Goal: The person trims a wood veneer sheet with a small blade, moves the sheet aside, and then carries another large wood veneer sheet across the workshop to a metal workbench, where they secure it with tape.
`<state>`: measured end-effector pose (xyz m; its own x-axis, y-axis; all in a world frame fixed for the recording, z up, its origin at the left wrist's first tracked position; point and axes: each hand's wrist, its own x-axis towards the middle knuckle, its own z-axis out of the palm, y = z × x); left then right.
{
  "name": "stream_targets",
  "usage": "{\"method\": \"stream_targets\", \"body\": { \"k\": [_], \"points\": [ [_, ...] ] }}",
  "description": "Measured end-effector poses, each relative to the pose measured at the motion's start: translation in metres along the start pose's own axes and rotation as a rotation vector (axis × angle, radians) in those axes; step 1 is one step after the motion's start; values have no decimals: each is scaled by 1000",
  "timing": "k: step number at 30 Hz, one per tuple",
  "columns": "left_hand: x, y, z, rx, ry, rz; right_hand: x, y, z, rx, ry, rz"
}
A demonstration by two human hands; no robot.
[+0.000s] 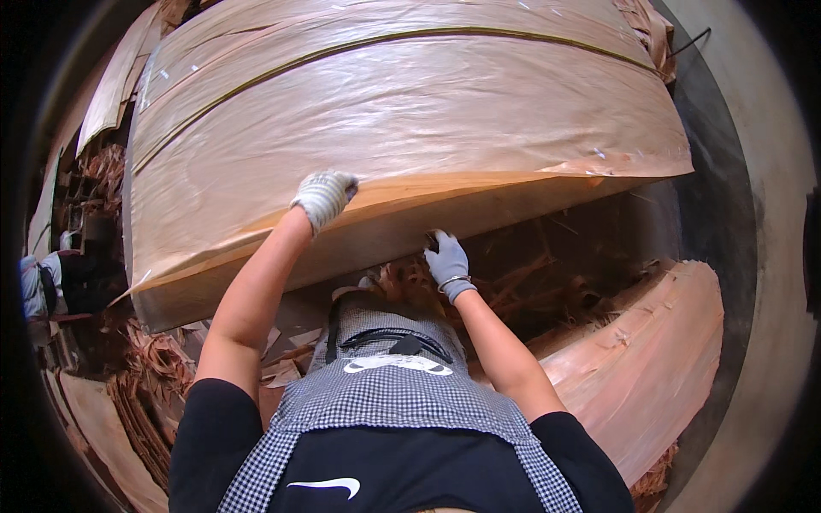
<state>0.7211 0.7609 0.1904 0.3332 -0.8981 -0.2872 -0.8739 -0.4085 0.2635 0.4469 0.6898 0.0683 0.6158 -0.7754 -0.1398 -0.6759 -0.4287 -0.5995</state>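
Note:
A wide, pale tan wood veneer sheet (410, 120) lies over the table in front of me, its near edge slightly raised and showing an orange-brown strip. My left hand (325, 201), in a striped white and grey knitted glove, is closed at that edge, with the sheet seemingly pinched in its fingers. Lower and to the right, my right hand (447, 263) wears a pale grey glove, with a band round the wrist. Its fingers are curled by a small dark thing just below the table's front side (376, 239); what that thing is stays unclear.
A dark yellowish strip (410, 34) crosses the sheet's far part. Stacked veneer (641, 359) curves at my right. Torn veneer scraps (513, 282) litter the floor under the table, with more scraps (162, 359) at left. Another person (56, 282) is partly visible at the far left.

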Motion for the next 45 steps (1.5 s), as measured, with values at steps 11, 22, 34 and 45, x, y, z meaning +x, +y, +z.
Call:
{"method": "stream_targets", "body": {
  "k": [11,22,34,45],
  "points": [
    [-7,2,-68,-50,178,120,83,-83,6,-640,-265,-163],
    [-60,4,1,-109,43,276,-124,77,-57,-98,-266,530],
    [-31,193,78,100,-251,311,-381,338,-219,-615,-1294,522],
    [86,456,116,183,-379,903,-312,365,-308,552,393,1141]
  ]
}}
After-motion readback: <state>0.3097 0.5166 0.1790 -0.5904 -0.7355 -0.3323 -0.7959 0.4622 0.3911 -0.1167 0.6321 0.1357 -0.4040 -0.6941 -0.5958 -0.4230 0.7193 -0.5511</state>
